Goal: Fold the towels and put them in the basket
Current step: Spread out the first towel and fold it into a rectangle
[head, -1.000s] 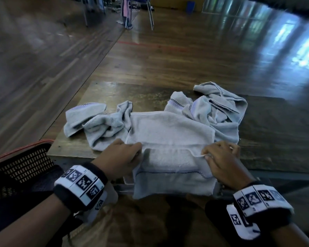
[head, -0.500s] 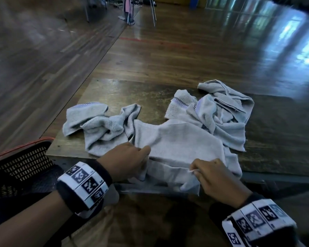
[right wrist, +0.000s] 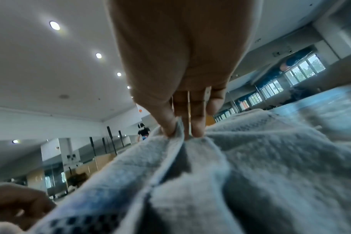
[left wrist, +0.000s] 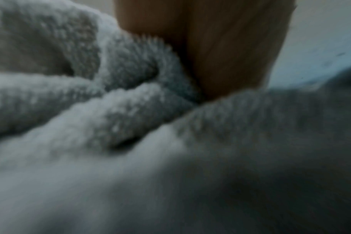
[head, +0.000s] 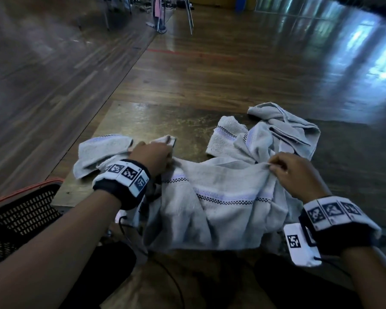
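Towel [head: 221, 210] pinched at both far corners, left hand [head: 153, 156] and right hand [head: 292, 172] stretching it flat for folding.

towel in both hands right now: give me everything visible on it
The held towel is pale grey terry with a lilac band and a black-and-white checked stripe across it. It lies rumpled and unfolded over the table's near edge, its lower part hanging off. The left hand grips its far left corner; the right hand pinches its far right edge. It touches crumpled towels on both sides.
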The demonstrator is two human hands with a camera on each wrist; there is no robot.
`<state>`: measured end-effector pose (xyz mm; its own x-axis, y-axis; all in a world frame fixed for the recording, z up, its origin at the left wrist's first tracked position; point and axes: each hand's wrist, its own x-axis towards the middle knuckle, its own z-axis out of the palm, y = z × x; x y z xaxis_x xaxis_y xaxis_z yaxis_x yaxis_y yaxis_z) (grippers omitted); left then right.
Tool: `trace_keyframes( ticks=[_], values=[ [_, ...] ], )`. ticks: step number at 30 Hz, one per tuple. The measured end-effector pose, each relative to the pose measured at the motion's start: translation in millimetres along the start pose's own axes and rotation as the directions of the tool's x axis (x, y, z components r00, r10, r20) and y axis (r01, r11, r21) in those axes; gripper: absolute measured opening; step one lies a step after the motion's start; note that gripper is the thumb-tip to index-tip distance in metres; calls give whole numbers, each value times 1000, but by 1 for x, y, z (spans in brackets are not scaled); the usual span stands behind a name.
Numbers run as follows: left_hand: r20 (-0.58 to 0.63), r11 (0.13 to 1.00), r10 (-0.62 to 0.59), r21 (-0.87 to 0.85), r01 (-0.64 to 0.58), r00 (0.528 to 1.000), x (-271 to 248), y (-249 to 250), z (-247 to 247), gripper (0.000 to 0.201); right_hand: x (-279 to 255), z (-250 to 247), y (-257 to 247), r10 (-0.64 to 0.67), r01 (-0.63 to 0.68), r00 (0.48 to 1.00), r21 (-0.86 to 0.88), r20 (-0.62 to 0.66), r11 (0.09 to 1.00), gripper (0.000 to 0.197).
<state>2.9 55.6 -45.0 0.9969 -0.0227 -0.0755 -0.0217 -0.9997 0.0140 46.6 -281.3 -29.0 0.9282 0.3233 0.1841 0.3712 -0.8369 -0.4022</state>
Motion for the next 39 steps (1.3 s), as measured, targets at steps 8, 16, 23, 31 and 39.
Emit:
trace_keyframes(
  ticks=[8,16,23,31,39],
  values=[
    [99,990,94,99,-103,991,-3,-3,8,5,7,27,6,51,-43,955,-34,293,998,18],
    [-104,986,126,-100,-136,987,-7,5,-4,11,8,36,2,124,-60,938,-199,325,978,28],
    [-350,859,49,-463,-219,935,-31,-12,-33,8,0,4,5,10,-32,971,88,240,996,16],
    [-433,808,130,-475,-348,892,-94,-19,-42,14,-38,-32,12,-24,-40,982,337,186,941,22],
    [-431,834,69,-470,-289,900,-99,-24,-33,9,-47,-23,-2,-63,38,991,212,115,977,14]
  ],
)
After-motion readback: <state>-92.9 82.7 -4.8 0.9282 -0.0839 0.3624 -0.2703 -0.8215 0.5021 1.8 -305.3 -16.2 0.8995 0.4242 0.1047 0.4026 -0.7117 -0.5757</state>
